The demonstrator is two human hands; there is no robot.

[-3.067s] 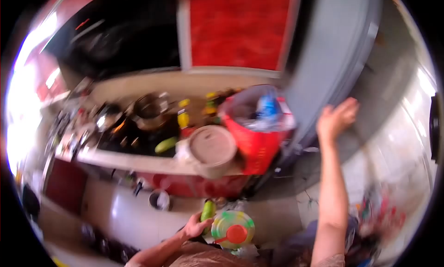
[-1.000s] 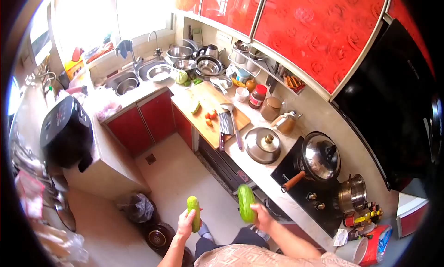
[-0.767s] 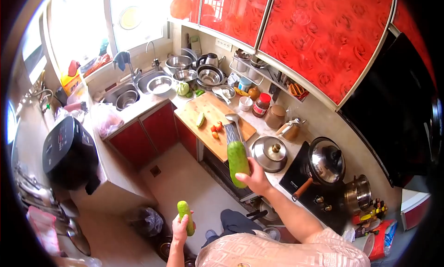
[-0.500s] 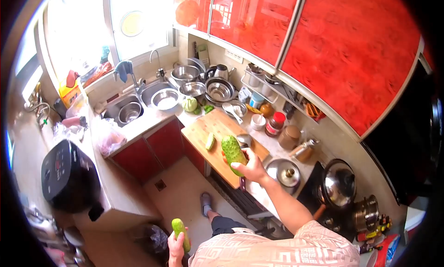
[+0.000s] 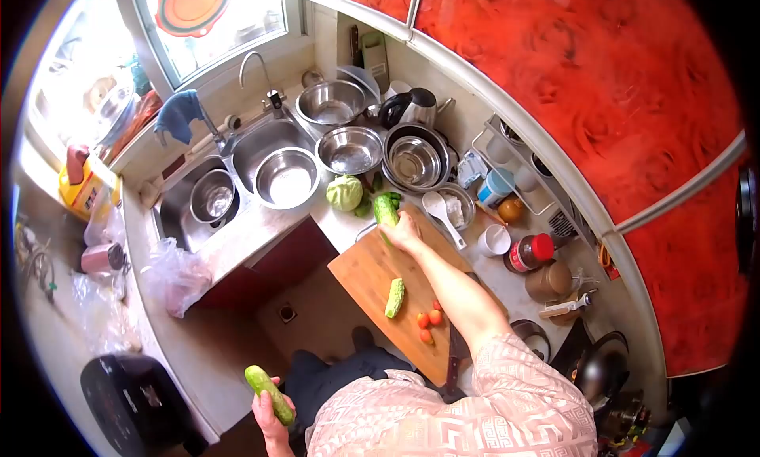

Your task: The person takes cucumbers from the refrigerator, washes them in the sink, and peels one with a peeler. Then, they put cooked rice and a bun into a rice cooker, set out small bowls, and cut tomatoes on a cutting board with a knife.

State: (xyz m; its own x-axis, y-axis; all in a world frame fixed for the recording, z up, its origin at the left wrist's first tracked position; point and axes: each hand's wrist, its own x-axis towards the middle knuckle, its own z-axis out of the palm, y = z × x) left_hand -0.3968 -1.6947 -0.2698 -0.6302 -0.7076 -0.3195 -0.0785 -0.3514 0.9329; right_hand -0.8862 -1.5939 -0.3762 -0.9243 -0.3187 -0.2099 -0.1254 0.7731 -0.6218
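Observation:
My right hand [image 5: 404,229] is closed around a thick green cucumber [image 5: 385,209] at the far end of the wooden cutting board [image 5: 364,264], beside a green cabbage [image 5: 344,193]. Lower left, away from the board, my left hand [image 5: 267,416] grips another cucumber [image 5: 270,394], held up at a slant. A cut piece of cucumber [image 5: 394,298] lies on the board. Several small red tomatoes [image 5: 424,321] sit near it. A knife [image 5: 454,368] with a dark handle lies along the board's right edge, its blade partly hidden by my right arm.
Metal bowls [image 5: 348,150] crowd the corner beside the double sink [image 5: 269,136]. A white spoon [image 5: 443,219], a white cup [image 5: 495,240] and a red-lidded jar [image 5: 530,253] stand right of the board. Red cabinets [image 5: 554,85] hang overhead. A black appliance [image 5: 138,405] stands lower left.
My right hand has carried its cucumber from above the board's near part to its far end, uncovering the tomatoes. My left hand still holds its cucumber. The view has shifted.

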